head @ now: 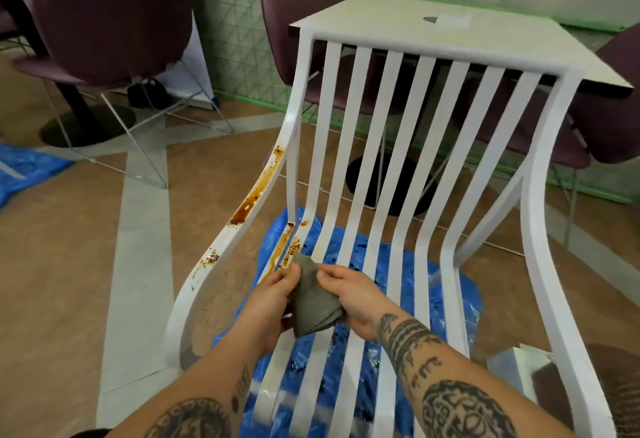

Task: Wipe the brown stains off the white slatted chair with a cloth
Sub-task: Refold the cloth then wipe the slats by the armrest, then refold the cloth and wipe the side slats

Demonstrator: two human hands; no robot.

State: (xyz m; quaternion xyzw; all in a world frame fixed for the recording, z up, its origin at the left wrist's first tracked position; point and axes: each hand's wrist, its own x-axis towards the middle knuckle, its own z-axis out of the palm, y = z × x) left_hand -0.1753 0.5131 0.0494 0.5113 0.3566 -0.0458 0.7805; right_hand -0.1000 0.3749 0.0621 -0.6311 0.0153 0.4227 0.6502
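Blue plastic sheet (367,257) on floor under white slatted chair (391,147). Left hand (268,302) and right hand (349,294) both pinch grey folded cloth (313,297) between them; brown stains (252,195) just beyond left hand.

Only narrow gaps run between the chair's (561,108) slats (329,91), open floor (69,264) lies left, and the counter (381,22) stands close behind.

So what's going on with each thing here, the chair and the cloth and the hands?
white slatted chair: upright, dirty on its left side
brown stains: not wiped off, on the left arm rail and nearest slats
cloth: bunched up, held over the seat
left hand: fingers grip the cloth
right hand: fingers pinch the cloth
blue sheet: crumpled, spread under the chair
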